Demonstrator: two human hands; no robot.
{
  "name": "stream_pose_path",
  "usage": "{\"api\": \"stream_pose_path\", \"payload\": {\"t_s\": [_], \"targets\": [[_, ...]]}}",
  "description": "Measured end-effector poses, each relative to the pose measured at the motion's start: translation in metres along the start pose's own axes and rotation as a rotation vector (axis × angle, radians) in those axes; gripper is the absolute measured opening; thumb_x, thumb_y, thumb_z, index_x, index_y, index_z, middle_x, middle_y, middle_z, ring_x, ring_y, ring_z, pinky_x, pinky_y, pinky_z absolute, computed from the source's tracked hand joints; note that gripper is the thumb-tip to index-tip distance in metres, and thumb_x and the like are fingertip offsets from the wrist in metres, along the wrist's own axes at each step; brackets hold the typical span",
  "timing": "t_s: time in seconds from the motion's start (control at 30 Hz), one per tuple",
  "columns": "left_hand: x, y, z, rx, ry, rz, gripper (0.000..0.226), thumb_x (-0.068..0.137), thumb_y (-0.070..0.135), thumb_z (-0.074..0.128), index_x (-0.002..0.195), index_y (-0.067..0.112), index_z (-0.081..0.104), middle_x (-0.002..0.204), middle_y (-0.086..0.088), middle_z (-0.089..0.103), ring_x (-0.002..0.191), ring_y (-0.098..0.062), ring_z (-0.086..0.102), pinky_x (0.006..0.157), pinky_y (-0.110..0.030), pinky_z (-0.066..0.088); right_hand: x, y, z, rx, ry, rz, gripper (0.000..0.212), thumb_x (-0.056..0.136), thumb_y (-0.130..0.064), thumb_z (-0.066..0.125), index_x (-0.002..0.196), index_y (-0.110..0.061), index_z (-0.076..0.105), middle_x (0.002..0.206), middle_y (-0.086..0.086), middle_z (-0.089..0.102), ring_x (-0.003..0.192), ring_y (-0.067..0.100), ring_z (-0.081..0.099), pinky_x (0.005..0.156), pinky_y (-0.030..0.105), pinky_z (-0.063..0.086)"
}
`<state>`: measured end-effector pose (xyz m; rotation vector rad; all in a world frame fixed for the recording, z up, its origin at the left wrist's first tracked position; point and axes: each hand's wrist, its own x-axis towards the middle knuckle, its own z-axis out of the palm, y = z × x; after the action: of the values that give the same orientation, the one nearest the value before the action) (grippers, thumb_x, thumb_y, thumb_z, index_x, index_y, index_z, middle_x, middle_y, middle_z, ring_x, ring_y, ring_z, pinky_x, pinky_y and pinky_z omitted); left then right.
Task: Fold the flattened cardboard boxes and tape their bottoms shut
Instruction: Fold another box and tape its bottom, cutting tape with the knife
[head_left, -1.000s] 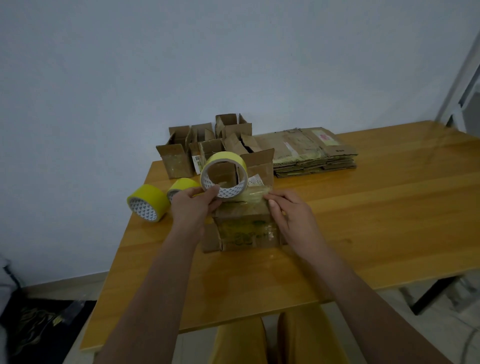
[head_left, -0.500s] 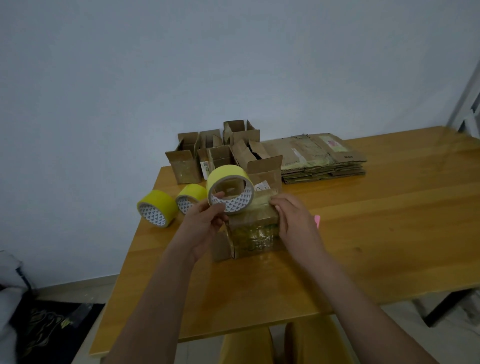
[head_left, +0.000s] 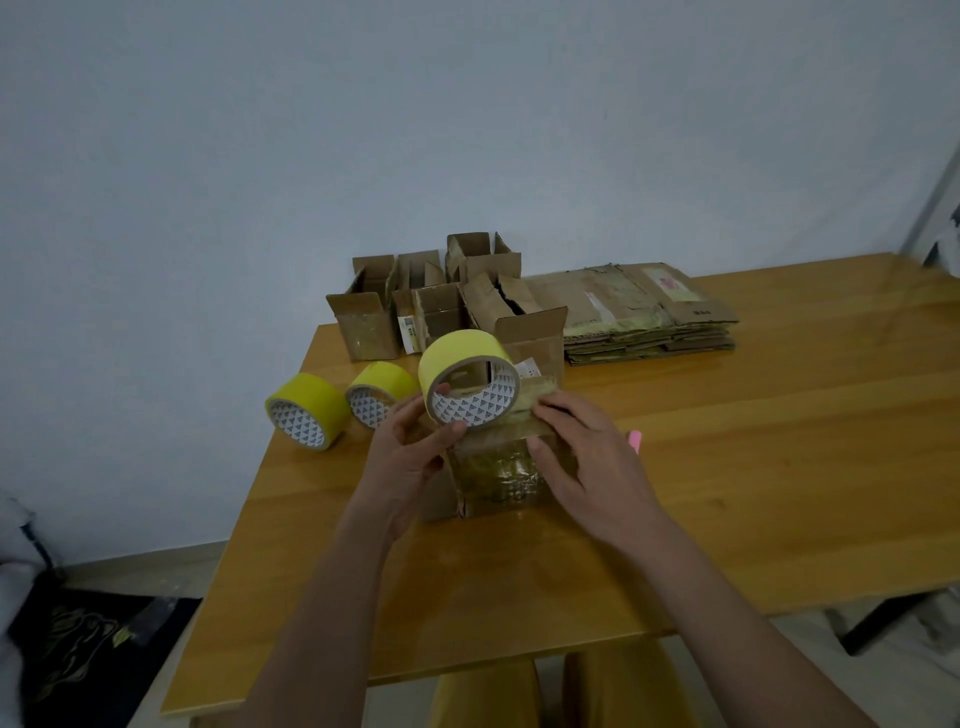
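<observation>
Held roll (head_left: 470, 382) lifted; two rolls (head_left: 307, 417) on table (head_left: 779, 467).

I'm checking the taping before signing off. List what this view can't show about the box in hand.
- Box bottom seam: head view, covered by the right hand and glare on the tape.
- Strip's loose end: under the right hand's fingers.
- Box's left side: behind the left hand holding the tape roll.
</observation>
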<state>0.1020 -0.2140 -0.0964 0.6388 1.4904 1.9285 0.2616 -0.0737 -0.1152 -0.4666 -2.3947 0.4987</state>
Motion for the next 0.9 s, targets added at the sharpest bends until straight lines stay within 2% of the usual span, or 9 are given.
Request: {"api": "stream_pose_path", "payload": {"t_s": [0.13,0.27,0.37,0.43,0.53,0.63,0.7,0.77,0.9], "targets": [[-0.004,-0.004,0.002,0.102,0.064,0.093,0.057,0.067,0.048,0.085,0.118,0.028,0.069,0.139,-0.009,0.051,0.118,-0.027,0.058,0.091,-0.042,0.054,-0.003,0.0,0.002,-0.082,-0.031,0.003,0.061,0.097,-0.059,0.032,0.142,-0.021,0.047,0.147,-0.005,0.042,0.137,0.009,0.034,0.104,0.022,0.028],[-0.008,-0.003,0.001,0.207,0.035,0.168,0.04,0.078,0.032,0.069,0.116,0.018,0.067,0.115,-0.002,0.07,0.107,-0.017,0.065,0.084,-0.028,0.056,0.001,-0.004,-0.005,-0.158,0.001,-0.005,0.056,0.097,-0.056,0.032,0.131,-0.02,0.058,0.138,-0.005,0.053,0.127,0.01,0.047,0.094,0.021,0.035],[-0.008,0.003,-0.008,0.137,0.019,0.155,0.037,0.082,0.024,0.063,0.116,0.011,0.064,0.111,-0.003,0.072,0.108,-0.019,0.066,0.086,-0.029,0.055,0.002,-0.01,-0.009,-0.148,0.012,0.02,0.057,0.096,-0.054,0.03,0.127,-0.019,0.063,0.133,-0.005,0.057,0.123,0.01,0.051,0.091,0.021,0.036],[-0.008,0.005,-0.015,0.027,0.046,0.116,0.037,0.083,0.023,0.062,0.116,0.007,0.061,0.112,-0.008,0.072,0.109,-0.025,0.066,0.088,-0.034,0.056,0.002,-0.013,-0.008,-0.16,0.027,0.036,0.057,0.096,-0.052,0.03,0.123,-0.017,0.066,0.129,-0.004,0.06,0.12,0.012,0.054,0.094,0.023,0.037],[-0.011,0.006,-0.016,0.03,0.037,0.104,0.042,0.085,0.024,0.06,0.122,0.005,0.056,0.117,-0.008,0.07,0.111,-0.026,0.065,0.09,-0.04,0.056,0.007,-0.02,-0.006,-0.237,0.045,0.017,0.05,0.099,-0.043,0.034,0.113,-0.012,0.07,0.119,0.0,0.064,0.113,0.014,0.057,0.112,0.038,0.036],[-0.015,0.003,-0.018,0.071,0.007,0.108,0.044,0.088,0.025,0.058,0.128,0.008,0.052,0.123,-0.007,0.067,0.115,-0.024,0.063,0.097,-0.044,0.052,0.015,-0.036,0.001,-0.305,0.025,0.01,0.043,0.099,-0.032,0.035,0.102,-0.008,0.071,0.129,0.007,0.058,0.123,0.021,0.053,0.114,0.039,0.032],[-0.016,0.001,-0.021,0.081,-0.017,0.103,0.044,0.09,0.024,0.057,0.131,0.01,0.049,0.126,-0.007,0.065,0.117,-0.024,0.062,0.099,-0.045,0.05,0.016,-0.042,0.009,-0.252,-0.021,0.019,0.048,0.101,-0.035,0.027,0.119,-0.01,0.064,0.137,0.006,0.055,0.126,0.022,0.052,0.109,0.038,0.038],[-0.015,0.002,-0.022,0.07,-0.047,0.097,0.044,0.091,0.022,0.056,0.131,0.008,0.047,0.127,-0.009,0.064,0.119,-0.026,0.061,0.1,-0.046,0.05,0.013,-0.039,0.015,-0.24,-0.043,0.001,0.054,0.102,-0.041,0.021,0.136,-0.015,0.055,0.141,0.005,0.054,0.129,0.02,0.05,0.112,0.037,0.031],[-0.012,0.005,-0.033,-0.135,-0.071,0.054,0.055,0.088,0.02,0.058,0.136,-0.001,0.043,0.128,-0.019,0.062,0.117,-0.034,0.061,0.093,-0.046,0.054,0.013,-0.027,0.011,-0.256,-0.089,-0.018,0.057,0.101,-0.048,0.02,0.138,-0.019,0.053,0.144,0.001,0.052,0.133,0.015,0.046,0.112,0.029,0.018]]}}
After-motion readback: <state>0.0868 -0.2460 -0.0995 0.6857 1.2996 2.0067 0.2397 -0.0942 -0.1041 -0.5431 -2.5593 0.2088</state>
